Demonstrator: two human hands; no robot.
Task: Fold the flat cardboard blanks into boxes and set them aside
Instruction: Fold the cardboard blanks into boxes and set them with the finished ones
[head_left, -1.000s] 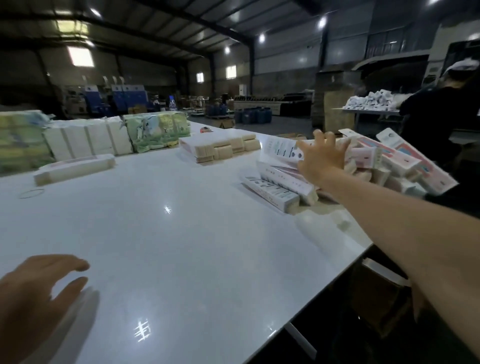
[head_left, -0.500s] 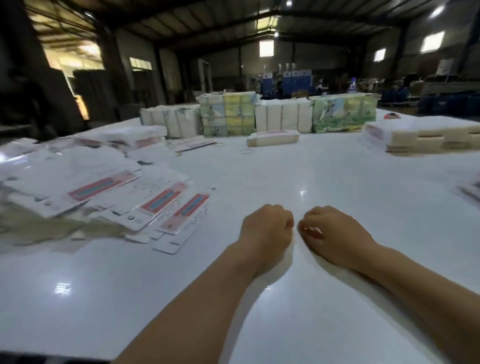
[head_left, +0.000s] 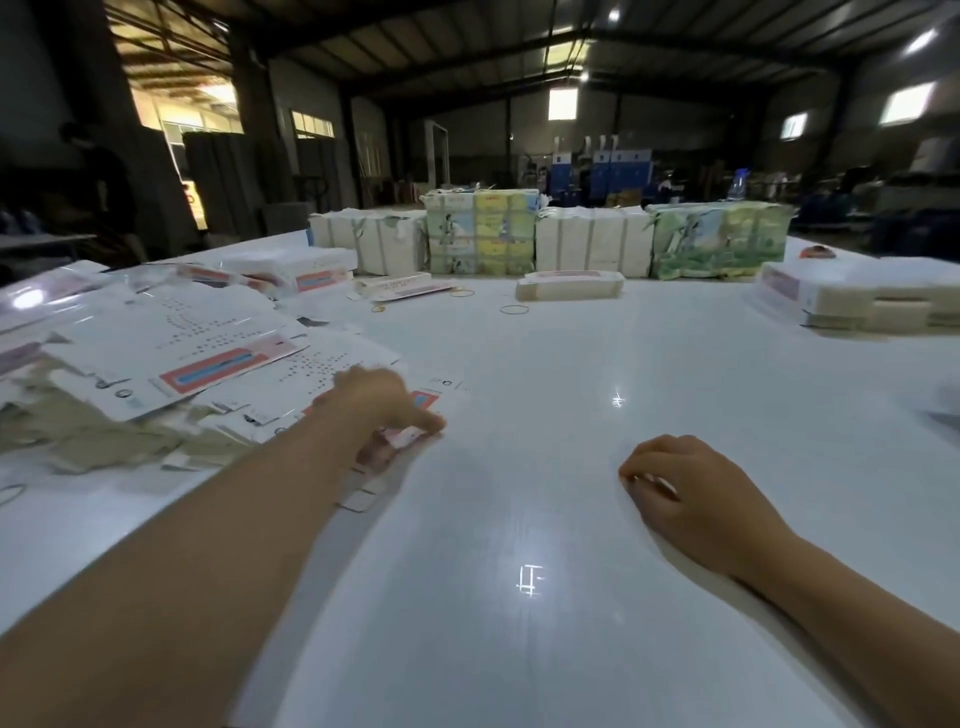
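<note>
A spread of flat white blanks (head_left: 171, 353) with red-and-blue labels covers the left of the white table (head_left: 545, 519). My left hand (head_left: 382, 402) reaches over the nearest blank (head_left: 410, 434) at the pile's right edge and its fingertips pinch that blank's edge. My right hand (head_left: 685, 486) rests on the bare table to the right with its fingers loosely curled and nothing in it. A folded white box (head_left: 569, 286) lies further back near the middle.
Wrapped bundles (head_left: 545, 239) line the table's far edge. A low stack of flat packs (head_left: 857, 299) sits at the right. Rubber bands (head_left: 514, 309) lie on the table. Brown paper scraps (head_left: 78, 431) lie at the left. A person (head_left: 104, 182) stands far left.
My left hand has moved left from beside the right hand to the nearest blank and taken its edge. My right hand stayed on the table, with its fingers looser.
</note>
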